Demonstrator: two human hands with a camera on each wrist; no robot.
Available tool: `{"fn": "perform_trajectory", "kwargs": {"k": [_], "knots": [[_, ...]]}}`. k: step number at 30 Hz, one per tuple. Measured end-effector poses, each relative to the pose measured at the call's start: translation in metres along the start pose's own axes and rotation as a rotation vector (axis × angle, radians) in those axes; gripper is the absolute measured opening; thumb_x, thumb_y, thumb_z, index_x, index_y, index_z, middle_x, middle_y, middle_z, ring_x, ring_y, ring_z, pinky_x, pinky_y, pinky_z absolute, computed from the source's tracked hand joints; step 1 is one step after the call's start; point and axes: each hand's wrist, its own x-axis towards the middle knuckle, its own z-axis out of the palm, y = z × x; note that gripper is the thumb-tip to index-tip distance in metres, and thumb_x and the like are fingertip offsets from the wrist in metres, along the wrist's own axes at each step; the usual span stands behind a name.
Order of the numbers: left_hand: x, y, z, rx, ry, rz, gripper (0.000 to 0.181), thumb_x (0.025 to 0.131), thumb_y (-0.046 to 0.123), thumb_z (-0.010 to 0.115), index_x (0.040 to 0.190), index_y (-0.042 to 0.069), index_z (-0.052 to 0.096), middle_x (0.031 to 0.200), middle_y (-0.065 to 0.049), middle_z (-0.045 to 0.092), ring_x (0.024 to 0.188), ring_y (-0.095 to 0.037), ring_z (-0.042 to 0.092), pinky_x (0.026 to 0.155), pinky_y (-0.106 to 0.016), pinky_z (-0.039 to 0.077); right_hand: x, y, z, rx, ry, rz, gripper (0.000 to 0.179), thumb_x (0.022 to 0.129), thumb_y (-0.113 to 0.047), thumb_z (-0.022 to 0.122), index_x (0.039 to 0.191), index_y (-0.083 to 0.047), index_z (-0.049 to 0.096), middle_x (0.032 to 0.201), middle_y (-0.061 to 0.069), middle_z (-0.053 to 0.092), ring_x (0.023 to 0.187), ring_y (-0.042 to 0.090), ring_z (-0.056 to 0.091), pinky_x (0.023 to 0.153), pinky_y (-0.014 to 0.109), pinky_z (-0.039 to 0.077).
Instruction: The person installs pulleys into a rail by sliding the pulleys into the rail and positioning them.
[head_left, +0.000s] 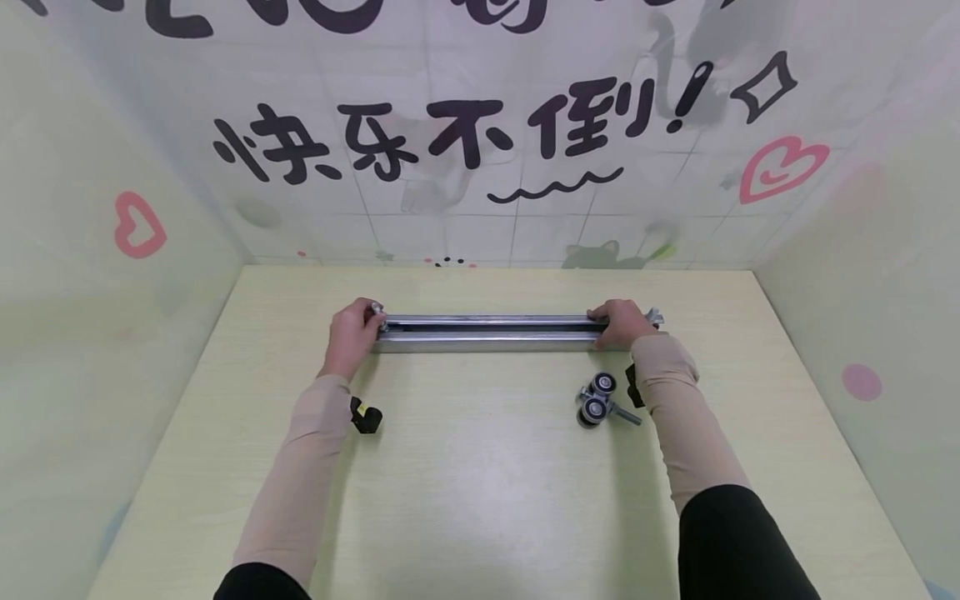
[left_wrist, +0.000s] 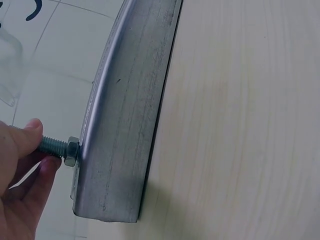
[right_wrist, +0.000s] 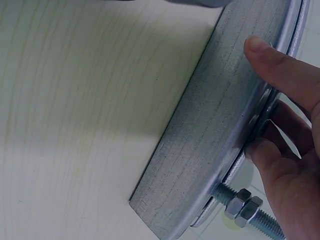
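A long metal channel rail [head_left: 487,342] lies crosswise near the back of the table, its slot facing up. At its left end, my left hand [head_left: 350,335] pinches a threaded bolt [left_wrist: 54,146] between thumb and fingers. A hex nut [left_wrist: 72,152] on that bolt sits right at the slotted face. My right hand [head_left: 621,323] grips the rail near its right end, thumb [right_wrist: 257,46] on the near side wall and fingers at the slot. Beside it, a second threaded bolt [right_wrist: 267,225] with two nuts [right_wrist: 242,206] sticks out of the slot. Whatever sits inside the rail is hidden.
A wheeled roller hanger [head_left: 596,400] with a threaded bolt lies on the table [head_left: 480,483], nearer than the rail and by the right forearm. Printed sheets stand as walls at the back [head_left: 450,187] and on both sides.
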Motion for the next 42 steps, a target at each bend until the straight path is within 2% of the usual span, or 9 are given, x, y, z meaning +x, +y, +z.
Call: {"fn": "perform_trajectory", "kwargs": {"k": [8, 19, 21, 24, 27, 31, 35, 38, 42], "knots": [[0.001, 0.008, 0.004, 0.002, -0.037, 0.005, 0.025, 0.089, 0.01, 0.057, 0.107, -0.008, 0.055, 0.096, -0.023, 0.061, 0.086, -0.031, 0.058, 0.074, -0.04, 0.05, 0.001, -0.001, -0.001, -0.002, -0.001, -0.005, 0.059, 0.065, -0.004, 0.076, 0.121, -0.001, 0.056, 0.125, 0.022, 0.052, 0.117, 0.039, 0.044, 0.101, 0.047, 0.033], [0.003, 0.003, 0.009, -0.005, -0.044, 0.009, 0.022, 0.089, 0.009, 0.058, 0.105, -0.006, 0.056, 0.093, -0.021, 0.061, 0.082, -0.028, 0.057, 0.072, -0.038, 0.049, -0.003, -0.005, -0.003, -0.012, -0.011, 0.003, 0.059, 0.066, -0.005, 0.076, 0.121, 0.0, 0.055, 0.126, 0.023, 0.05, 0.118, 0.04, 0.042, 0.102, 0.048, 0.032], [0.004, 0.002, 0.008, -0.005, -0.071, 0.019, 0.023, 0.089, 0.009, 0.057, 0.106, -0.006, 0.055, 0.092, -0.02, 0.061, 0.082, -0.027, 0.056, 0.072, -0.037, 0.049, -0.004, -0.006, -0.003, -0.014, -0.01, 0.002, 0.059, 0.066, -0.005, 0.076, 0.122, 0.0, 0.055, 0.126, 0.023, 0.05, 0.117, 0.04, 0.042, 0.102, 0.048, 0.032], [0.006, -0.001, 0.003, -0.003, -0.151, 0.037, 0.027, 0.088, 0.01, 0.059, 0.109, -0.006, 0.053, 0.094, -0.02, 0.06, 0.085, -0.028, 0.056, 0.075, -0.038, 0.048, -0.005, -0.005, -0.003, -0.014, -0.01, -0.001, 0.059, 0.066, -0.006, 0.076, 0.122, -0.001, 0.055, 0.126, 0.023, 0.05, 0.117, 0.04, 0.042, 0.101, 0.048, 0.033], [0.009, -0.004, -0.005, -0.003, -0.266, 0.026, 0.037, 0.086, 0.012, 0.062, 0.116, -0.006, 0.049, 0.105, -0.022, 0.058, 0.097, -0.033, 0.055, 0.085, -0.043, 0.047, -0.004, -0.004, -0.003, -0.009, -0.008, -0.006, 0.06, 0.066, -0.005, 0.076, 0.122, 0.0, 0.055, 0.126, 0.023, 0.05, 0.117, 0.04, 0.043, 0.101, 0.048, 0.033], [0.014, -0.011, -0.013, 0.037, -0.362, 0.042, 0.054, 0.08, 0.014, 0.069, 0.124, -0.004, 0.045, 0.118, -0.024, 0.053, 0.11, -0.037, 0.049, 0.095, -0.048, 0.04, -0.003, -0.002, -0.002, -0.01, -0.008, -0.013, 0.06, 0.066, -0.006, 0.076, 0.121, 0.0, 0.055, 0.125, 0.024, 0.05, 0.117, 0.041, 0.043, 0.1, 0.048, 0.033], [0.018, -0.018, -0.014, 0.108, -0.413, 0.11, 0.059, 0.072, 0.015, 0.076, 0.121, -0.005, 0.049, 0.115, -0.023, 0.056, 0.104, -0.034, 0.052, 0.093, -0.047, 0.041, -0.003, -0.002, -0.001, -0.007, -0.006, -0.007, 0.06, 0.066, -0.007, 0.076, 0.121, 0.0, 0.055, 0.125, 0.023, 0.05, 0.117, 0.041, 0.042, 0.101, 0.049, 0.033], [0.021, -0.019, -0.013, 0.156, -0.439, 0.134, 0.056, 0.071, 0.017, 0.077, 0.115, -0.007, 0.053, 0.111, -0.022, 0.058, 0.1, -0.033, 0.054, 0.092, -0.045, 0.041, -0.003, -0.001, -0.001, -0.005, -0.004, -0.012, 0.06, 0.066, -0.007, 0.077, 0.121, 0.0, 0.055, 0.125, 0.024, 0.051, 0.117, 0.041, 0.042, 0.101, 0.048, 0.033], [0.025, -0.015, -0.012, 0.231, -0.435, 0.111, 0.051, 0.068, 0.018, 0.079, 0.108, -0.004, 0.059, 0.104, -0.02, 0.061, 0.094, -0.032, 0.055, 0.089, -0.045, 0.043, -0.003, -0.001, -0.002, -0.005, -0.006, -0.017, 0.06, 0.065, -0.007, 0.076, 0.121, 0.0, 0.055, 0.125, 0.024, 0.051, 0.116, 0.041, 0.043, 0.1, 0.049, 0.033]]}}
